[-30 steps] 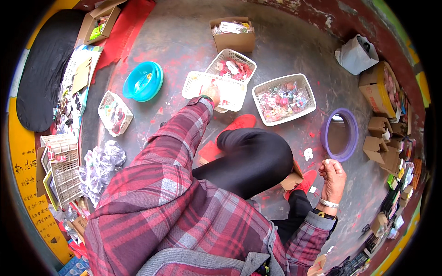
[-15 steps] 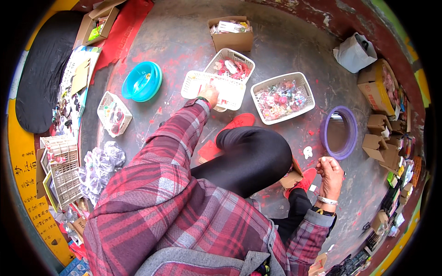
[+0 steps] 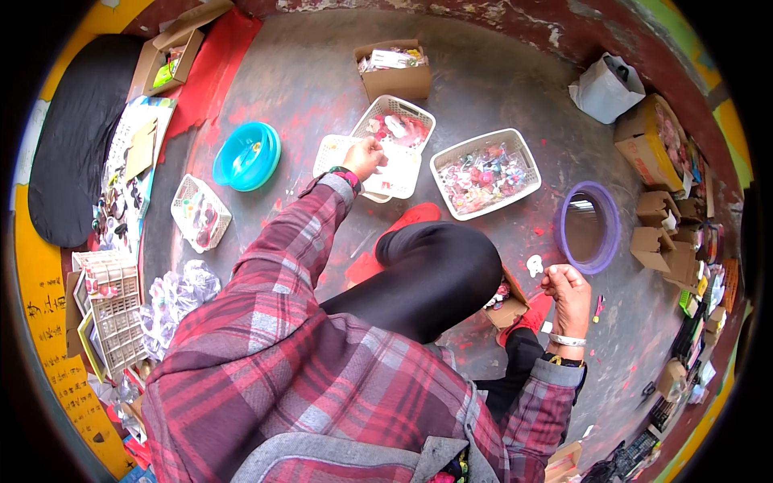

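Note:
My left hand [image 3: 366,158] is over a shallow white tray [image 3: 403,182], its fingers drawn together in a pinch; whatever is in them is too small to make out. Just behind the tray stands a white basket [image 3: 415,113] holding red and pink pieces. To its right, a larger white basket [image 3: 527,193] is filled with small wrapped trinkets in pink, red and clear plastic. My right hand [image 3: 568,296] hovers above the floor with curled fingers, below the purple basin [image 3: 613,233]. Its fingertips meet, and their contents cannot be seen.
Nested teal basins [image 3: 272,165] and a small white basket [image 3: 219,233] stand at left. A cardboard box [image 3: 396,82] sits at the back. Near my feet are a white cut-out piece [image 3: 535,266] and an open carton [image 3: 507,310]. Boxes [image 3: 648,149] line the right wall.
My left hand has lifted slightly back from the tray's surface. The right hand has shifted a little left, and a small pink-and-yellow item now shows on the floor beside it.

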The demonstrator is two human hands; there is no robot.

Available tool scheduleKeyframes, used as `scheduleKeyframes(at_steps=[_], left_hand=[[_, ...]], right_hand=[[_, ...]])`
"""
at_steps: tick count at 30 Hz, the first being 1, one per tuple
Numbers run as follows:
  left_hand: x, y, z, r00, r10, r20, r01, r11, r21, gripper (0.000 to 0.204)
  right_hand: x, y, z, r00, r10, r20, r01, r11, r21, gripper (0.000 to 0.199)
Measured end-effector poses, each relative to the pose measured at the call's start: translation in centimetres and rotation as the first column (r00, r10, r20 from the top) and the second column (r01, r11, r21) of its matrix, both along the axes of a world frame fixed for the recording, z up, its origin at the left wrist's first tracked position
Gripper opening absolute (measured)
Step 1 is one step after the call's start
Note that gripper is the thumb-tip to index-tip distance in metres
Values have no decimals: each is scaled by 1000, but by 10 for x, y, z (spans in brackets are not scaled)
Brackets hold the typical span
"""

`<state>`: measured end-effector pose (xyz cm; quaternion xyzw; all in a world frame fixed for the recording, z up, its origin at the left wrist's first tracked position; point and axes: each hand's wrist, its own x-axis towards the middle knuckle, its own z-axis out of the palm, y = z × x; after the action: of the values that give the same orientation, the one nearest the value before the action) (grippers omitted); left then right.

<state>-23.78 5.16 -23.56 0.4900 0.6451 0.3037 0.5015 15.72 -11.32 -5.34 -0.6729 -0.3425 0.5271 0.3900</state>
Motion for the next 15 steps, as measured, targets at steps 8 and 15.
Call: scheduleKeyframes(at_steps=[8, 15], left_hand=[[69, -2, 120, 752, -49, 657, 170, 978, -122, 11], [162, -45, 226, 623, -184, 760, 379, 921, -88, 10]], right_hand=[[-5, -5, 11, 996, 47, 74, -57, 987, 151, 9], [-30, -15, 53, 860, -113, 497, -239, 771, 590, 42]])
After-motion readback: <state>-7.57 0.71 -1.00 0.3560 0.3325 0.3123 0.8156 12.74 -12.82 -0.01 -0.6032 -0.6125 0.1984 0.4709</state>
